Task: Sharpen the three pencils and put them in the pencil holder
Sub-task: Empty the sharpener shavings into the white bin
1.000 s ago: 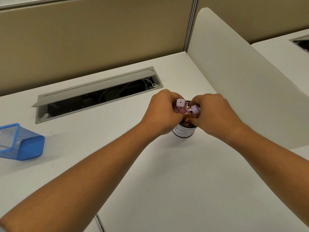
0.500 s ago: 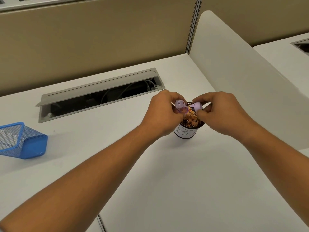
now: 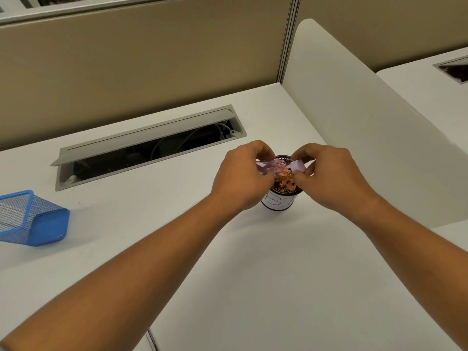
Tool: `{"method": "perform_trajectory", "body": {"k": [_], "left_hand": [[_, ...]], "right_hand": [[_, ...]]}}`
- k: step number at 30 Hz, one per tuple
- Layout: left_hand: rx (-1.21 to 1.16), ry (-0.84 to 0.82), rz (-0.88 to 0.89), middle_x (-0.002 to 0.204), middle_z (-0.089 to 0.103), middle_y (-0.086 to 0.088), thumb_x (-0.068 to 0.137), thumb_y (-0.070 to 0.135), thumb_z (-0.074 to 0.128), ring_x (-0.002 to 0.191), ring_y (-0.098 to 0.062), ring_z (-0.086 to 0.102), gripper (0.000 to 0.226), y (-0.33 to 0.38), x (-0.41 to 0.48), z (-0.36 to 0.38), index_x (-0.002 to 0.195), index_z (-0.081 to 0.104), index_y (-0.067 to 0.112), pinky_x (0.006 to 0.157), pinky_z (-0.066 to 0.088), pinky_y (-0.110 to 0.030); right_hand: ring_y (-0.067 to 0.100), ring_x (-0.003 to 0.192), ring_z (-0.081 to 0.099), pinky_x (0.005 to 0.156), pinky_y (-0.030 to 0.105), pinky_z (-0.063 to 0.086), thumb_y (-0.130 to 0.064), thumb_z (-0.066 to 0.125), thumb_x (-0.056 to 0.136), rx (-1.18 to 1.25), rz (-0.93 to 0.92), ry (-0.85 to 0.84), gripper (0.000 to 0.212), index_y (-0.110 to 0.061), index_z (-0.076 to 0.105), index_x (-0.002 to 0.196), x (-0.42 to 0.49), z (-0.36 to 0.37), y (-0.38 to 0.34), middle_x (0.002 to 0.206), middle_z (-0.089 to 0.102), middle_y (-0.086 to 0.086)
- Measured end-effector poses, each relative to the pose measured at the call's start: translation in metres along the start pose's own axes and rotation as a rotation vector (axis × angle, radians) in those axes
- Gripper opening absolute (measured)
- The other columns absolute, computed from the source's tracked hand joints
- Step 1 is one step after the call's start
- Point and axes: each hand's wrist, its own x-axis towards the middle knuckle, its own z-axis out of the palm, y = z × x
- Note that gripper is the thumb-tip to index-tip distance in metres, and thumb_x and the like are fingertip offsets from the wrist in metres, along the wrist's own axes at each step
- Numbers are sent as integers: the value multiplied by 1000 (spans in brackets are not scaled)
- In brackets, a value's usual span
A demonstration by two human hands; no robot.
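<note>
A: White worktop (image 3: 253, 274) all the way across, with a seam running off the near edge. Behind it stands a beige partition wall (image 3: 152, 67).

B: And on the right a white divider panel (image 3: 354, 127) with a rounded corner. Beyond it you can see a neighbouring desk (image 3: 430, 97).

A: Set into the surface at the back is a grey cable hatch (image 3: 147, 138), flap raised, with cables (image 3: 164, 145) showing in the dark slot.

B: Far left, the blue mesh pencil holder (image 3: 33, 219). It looks tipped on its side, solid base towards us, well apart from the action.

A: The action is right of centre. A black mesh cup (image 3: 278, 202) with a white label stands upright near the divider, full of orange-brown shavings (image 3: 286, 179).

B: Both hands are over its rim. The left hand (image 3: 243, 178) has its fingers curled round the clear purple sharpener body (image 3: 271, 167), tilted towards the cup.

A: The right hand (image 3: 331, 178) pinches the purple sharpener cap (image 3: 298, 166) between thumb and fingertips, just beside the body.

B: Whether the two pieces touch, I cannot tell.
</note>
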Motion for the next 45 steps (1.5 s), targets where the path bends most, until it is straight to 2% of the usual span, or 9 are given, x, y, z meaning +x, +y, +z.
{"method": "perform_trajectory", "body": {"k": [4, 9, 13, 18, 25, 30, 34, 40, 45], "left_hand": [[-6, 12, -11, 92, 63, 12, 77, 16, 78, 75, 0, 59, 26, -2, -2, -1, 98, 66, 26, 58, 43, -11], [-79, 14, -52, 94, 68, 12, 78, 16, 81, 90, -7, 64, 27, -5, -7, -4, 97, 66, 29, 74, 53, -25], [-180, 18, -43, 92, 68, 13, 78, 14, 81, 89, -2, 64, 29, -5, -14, -10, 99, 67, 26, 75, 54, -21], [-295, -18, 2, 91, 69, 19, 79, 15, 81, 86, 7, 62, 28, 1, -41, -26, 100, 67, 27, 65, 50, -5], [-467, -17, -69, 96, 74, 9, 81, 14, 79, 87, -11, 69, 24, -13, -121, -67, 102, 71, 24, 76, 59, -26], [-552, 55, -142, 96, 76, 7, 82, 11, 77, 86, -11, 71, 23, -33, -192, -97, 102, 74, 21, 76, 59, -28], [-601, 132, -179, 95, 77, 6, 81, 9, 79, 84, -10, 71, 23, -50, -243, -118, 101, 75, 19, 72, 56, -21], [-655, 173, -226, 77, 76, 7, 80, 16, 79, 63, -6, 67, 20, -69, -309, -140, 97, 77, 25, 53, 47, -14], [-655, 222, -205, 89, 78, 12, 78, 14, 79, 77, -4, 71, 25, -88, -351, -156, 97, 77, 30, 65, 52, -13]], "right_hand": [[15, 73, 68, 65, 32, 57, -26, 63, 88, 44, 22, 18, 9, -26, 70, 95, -2, 3, 1, 92, 72, -4], [2, 63, 67, 53, 10, 44, -25, 69, 87, 255, 138, 29, 5, -28, 70, 91, 0, -4, 0, 83, 71, -17], [16, 70, 66, 69, 37, 54, -12, 71, 86, 547, 205, -85, 11, -20, 74, 92, -5, -14, -11, 80, 73, -2], [18, 78, 72, 75, 34, 59, -11, 72, 86, 654, 96, -209, 13, -19, 76, 96, -27, -29, -32, 88, 78, 4], [31, 73, 69, 68, 50, 58, -17, 77, 82, 617, -76, -350, 25, -34, 76, 101, -77, -26, -73, 79, 75, 11], [9, 62, 68, 56, 20, 54, -24, 77, 81, 519, -210, -456, 28, -38, 74, 105, -117, -3, -109, 76, 74, -9], [11, 71, 70, 64, 18, 55, -14, 78, 81, 604, -255, -502, 30, -30, 74, 105, -151, 18, -139, 90, 76, -12], [15, 74, 69, 65, 14, 51, -46, 73, 73, 603, -330, -490, 32, -28, 78, 99, -199, 42, -178, 90, 77, -9], [13, 73, 70, 67, 12, 50, -27, 75, 77, 577, -417, -512, 22, -24, 78, 99, -230, 67, -203, 90, 74, -8]]}}
